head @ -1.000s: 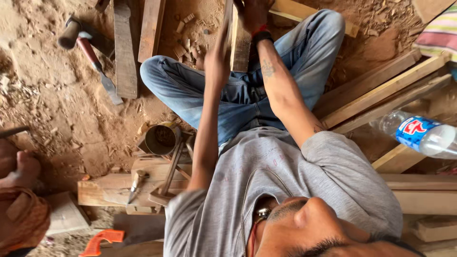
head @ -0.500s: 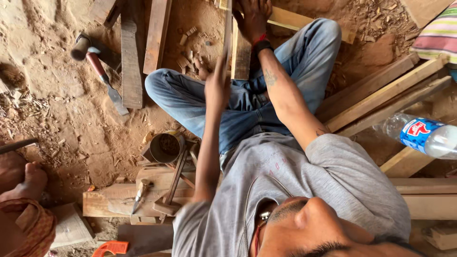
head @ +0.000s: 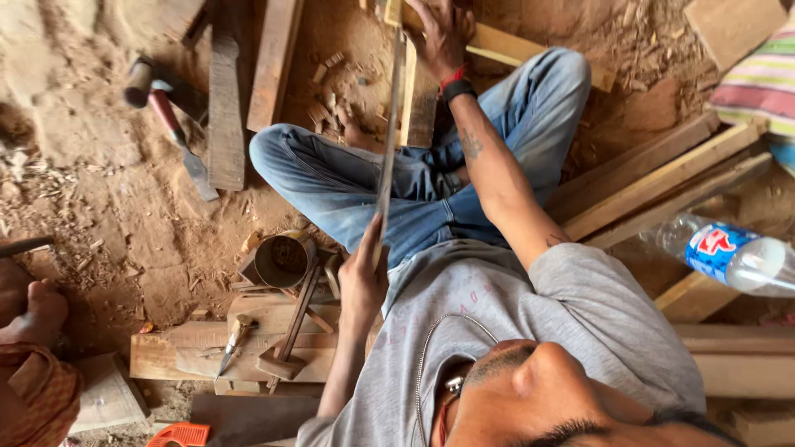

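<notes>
I sit cross-legged on a dirt floor in jeans and a grey shirt. A long thin wooden strip (head: 389, 141) runs from my chest out over my legs, seen on its edge. My left hand (head: 363, 277) grips its near end, close to my body. My right hand (head: 443, 33), with a red and a black band at the wrist, holds the far end where it meets a short board (head: 420, 103) and a pale batten (head: 530, 51) on the ground.
To the left lie a hammer (head: 153, 91), planks (head: 225, 99), a metal can (head: 281, 261), and a wooden block (head: 178, 352) bearing a chisel (head: 234, 338) and a mallet (head: 288, 335). Long beams (head: 662, 182) and a plastic bottle (head: 733, 257) sit right. Another person's foot (head: 33, 310) is far left.
My left hand has slid down the strip from near my knees toward my chest. My right hand has stayed at the far end. The view has shifted slightly.
</notes>
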